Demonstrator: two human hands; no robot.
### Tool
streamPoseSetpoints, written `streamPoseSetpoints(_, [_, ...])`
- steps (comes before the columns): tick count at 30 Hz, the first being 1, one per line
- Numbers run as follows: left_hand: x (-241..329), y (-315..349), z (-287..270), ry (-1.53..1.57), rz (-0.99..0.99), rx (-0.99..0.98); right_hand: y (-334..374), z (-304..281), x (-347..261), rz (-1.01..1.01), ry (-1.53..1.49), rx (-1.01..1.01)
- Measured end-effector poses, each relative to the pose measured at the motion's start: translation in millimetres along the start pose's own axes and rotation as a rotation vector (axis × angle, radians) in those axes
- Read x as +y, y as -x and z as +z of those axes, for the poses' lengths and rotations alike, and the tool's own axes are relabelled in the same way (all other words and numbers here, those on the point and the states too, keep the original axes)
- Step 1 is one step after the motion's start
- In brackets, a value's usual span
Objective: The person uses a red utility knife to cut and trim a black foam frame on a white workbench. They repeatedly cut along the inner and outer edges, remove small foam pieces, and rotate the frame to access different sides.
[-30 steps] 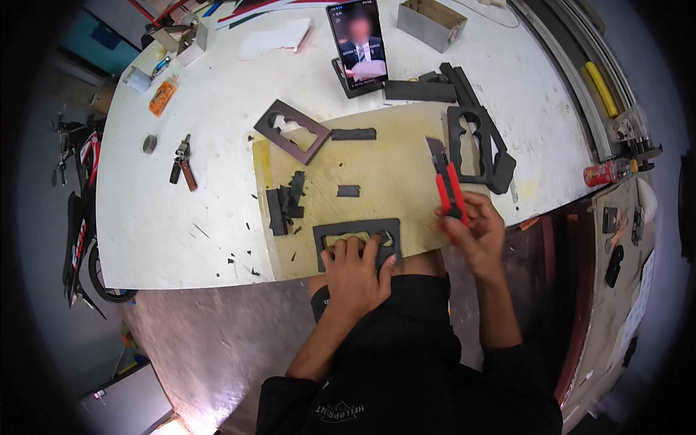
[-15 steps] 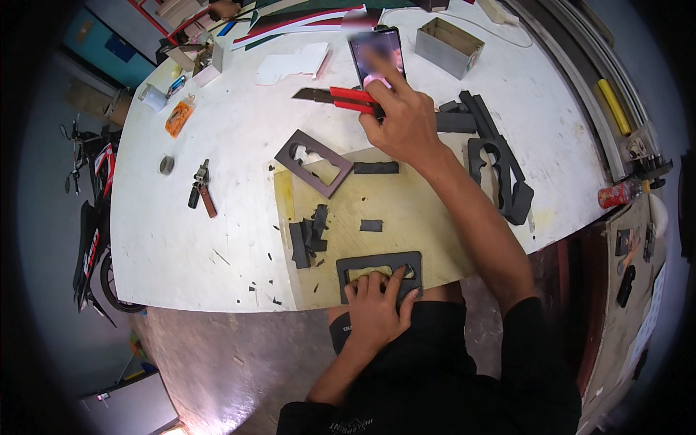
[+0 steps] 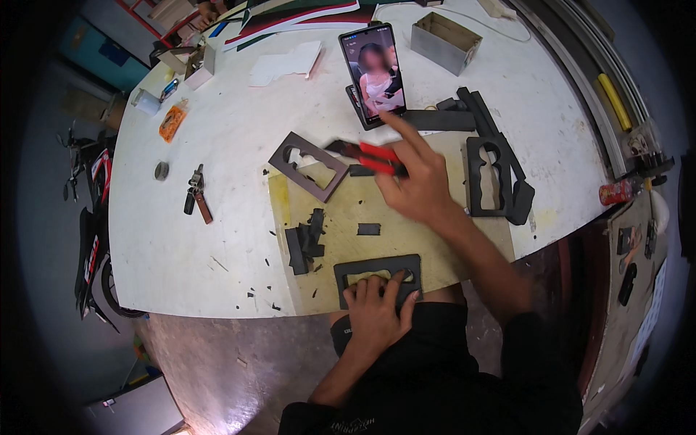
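Across white counter (image 3: 232,123), pressing already-hollowed black rectangular foam frame (image 3: 377,263), perhaps with covered edges uncut, beneath spread left hand (image 3: 377,313); gripping red-handled cutter (image 3: 378,151) in right hand (image 3: 422,187).

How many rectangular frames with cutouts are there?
3: brown frame below and left of the black phone; dark grey frame under the left hand; black frame at the right of the yellowish mat.

Frame (image 3: 373,264): dark, rectangular, flat, at 6 o'clock; long sides run 9-to-3; cutout partly covered by left hand (image 3: 375,312). Cutter (image 3: 378,155): red handle, blurred, in right hand (image 3: 426,185), blade toward 10 o'clock. Phone (image 3: 372,69): screen lit, propped at 12 o'clock.
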State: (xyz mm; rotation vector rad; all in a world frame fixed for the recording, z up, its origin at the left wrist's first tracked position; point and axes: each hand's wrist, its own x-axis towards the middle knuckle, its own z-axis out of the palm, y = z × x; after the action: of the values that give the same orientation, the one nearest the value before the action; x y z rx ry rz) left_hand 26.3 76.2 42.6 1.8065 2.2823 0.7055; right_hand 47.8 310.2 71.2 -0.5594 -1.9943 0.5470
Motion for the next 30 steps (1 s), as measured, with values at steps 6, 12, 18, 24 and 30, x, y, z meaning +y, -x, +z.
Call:
streamPoseSetpoints(6, [3.9, -11.5, 4.0, 0.008, -0.082, 0.014, 83.8, -38.4, -32.8, 0.319, -0.16, 0.048])
streamPoseSetpoints(12, [0.6, -21.1, -5.9, 0.118, -0.137, 0.047, 137.2, -74.0, -67.1, 0.738, -0.259, 0.027])
streamPoseSetpoints(18, [-7.5, -38.7, -25.2, -0.142, -0.039, 0.225, 170.7, -59.8, -106.2, 0.965, -0.448, 0.047])
streamPoseSetpoints(24, [-10.2, -28.0, -27.9, 0.138, -0.188, 0.048, 161.4, -48.8, -84.3, 0.885, -0.352, -0.028])
streamPoseSetpoints(30, [-21.9, -26.0, -26.7, 0.217, -0.28, -0.009, 134.9, -73.7, -53.5, 0.734, -0.361, -0.116])
